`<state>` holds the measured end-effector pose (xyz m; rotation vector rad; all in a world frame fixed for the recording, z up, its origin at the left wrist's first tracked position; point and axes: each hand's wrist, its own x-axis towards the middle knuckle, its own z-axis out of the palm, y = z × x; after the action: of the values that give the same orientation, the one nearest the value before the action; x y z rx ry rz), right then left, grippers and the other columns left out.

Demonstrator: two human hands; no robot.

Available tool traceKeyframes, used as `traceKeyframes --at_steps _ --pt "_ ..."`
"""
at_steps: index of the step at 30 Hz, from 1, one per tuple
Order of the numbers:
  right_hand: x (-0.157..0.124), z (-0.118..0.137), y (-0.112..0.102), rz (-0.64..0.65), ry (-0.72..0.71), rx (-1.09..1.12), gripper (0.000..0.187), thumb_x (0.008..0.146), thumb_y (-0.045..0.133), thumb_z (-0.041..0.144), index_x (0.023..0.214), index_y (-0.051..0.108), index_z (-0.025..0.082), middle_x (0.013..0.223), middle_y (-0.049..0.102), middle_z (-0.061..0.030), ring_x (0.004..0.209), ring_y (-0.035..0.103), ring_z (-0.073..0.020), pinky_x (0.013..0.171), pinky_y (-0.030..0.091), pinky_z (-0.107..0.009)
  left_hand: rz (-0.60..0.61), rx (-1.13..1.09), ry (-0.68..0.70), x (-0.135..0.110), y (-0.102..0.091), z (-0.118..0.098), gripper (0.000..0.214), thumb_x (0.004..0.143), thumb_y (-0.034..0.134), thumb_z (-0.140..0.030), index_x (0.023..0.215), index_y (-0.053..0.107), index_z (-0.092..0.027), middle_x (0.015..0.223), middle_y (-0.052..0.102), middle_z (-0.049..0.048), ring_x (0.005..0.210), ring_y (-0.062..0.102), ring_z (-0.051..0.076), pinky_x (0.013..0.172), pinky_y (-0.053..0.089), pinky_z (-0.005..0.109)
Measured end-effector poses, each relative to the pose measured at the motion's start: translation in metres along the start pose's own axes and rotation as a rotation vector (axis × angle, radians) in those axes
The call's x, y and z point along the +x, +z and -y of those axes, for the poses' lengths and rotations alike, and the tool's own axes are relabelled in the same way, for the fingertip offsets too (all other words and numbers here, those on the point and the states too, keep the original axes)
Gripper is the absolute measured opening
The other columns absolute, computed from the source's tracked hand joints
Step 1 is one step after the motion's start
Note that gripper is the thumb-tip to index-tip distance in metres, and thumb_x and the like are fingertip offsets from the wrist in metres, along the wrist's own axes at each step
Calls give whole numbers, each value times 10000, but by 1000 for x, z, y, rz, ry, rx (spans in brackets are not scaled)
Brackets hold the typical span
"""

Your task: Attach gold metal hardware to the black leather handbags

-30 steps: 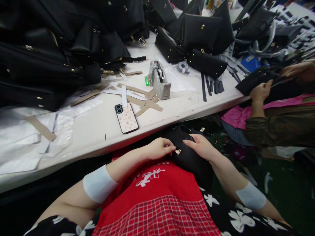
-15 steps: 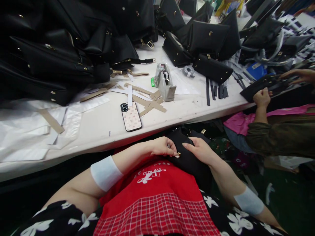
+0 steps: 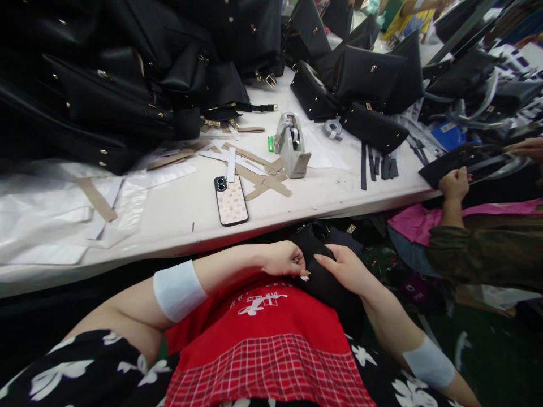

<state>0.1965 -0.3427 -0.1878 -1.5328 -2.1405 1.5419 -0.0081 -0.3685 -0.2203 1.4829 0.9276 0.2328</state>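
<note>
A black handbag (image 3: 324, 281) rests in my lap against my red apron, below the table's front edge. My right hand (image 3: 345, 268) grips its right side, thumb on top and the other fingers hidden behind it. With fingertips pinched together, my left hand (image 3: 288, 261) is at the bag's front, by a small gold fitting. Between those fingertips shows a small white piece (image 3: 304, 278), too small to name. Most of the bag's lower part is hidden by my apron and arms.
On the white table (image 3: 169, 226) lie a phone (image 3: 232, 203), card strips (image 3: 269, 189) and a tape dispenser (image 3: 296, 152). Black handbags (image 3: 367, 73) crowd the back and left. At right, a co-worker's hand (image 3: 455, 183) holds another black bag (image 3: 441, 161).
My left fingertips have shifted slightly on the bag and now cover more of the gold fitting. My right hand keeps its hold. The co-worker's far hand has moved lower, and the whole view has shifted slightly.
</note>
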Motion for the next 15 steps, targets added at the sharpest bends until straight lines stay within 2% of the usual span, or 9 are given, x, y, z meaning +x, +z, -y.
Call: traceKeyframes --at_steps 8,15 --pt "4 -8 2 -65 51 114 299 771 576 438 747 632 146 694 650 -31 639 571 -178 571 448 -262 -262 365 234 -28 20 -13 136 873 547 -233 831 650 -154 822 674 50 744 588 155 695 434 242" --pt "4 -12 9 -60 60 331 245 745 624 382 736 641 137 676 650 -9 600 553 -143 567 430 -240 -297 244 268 -42 25 -7 114 887 490 -200 795 555 -184 831 634 38 743 567 145 723 434 248"
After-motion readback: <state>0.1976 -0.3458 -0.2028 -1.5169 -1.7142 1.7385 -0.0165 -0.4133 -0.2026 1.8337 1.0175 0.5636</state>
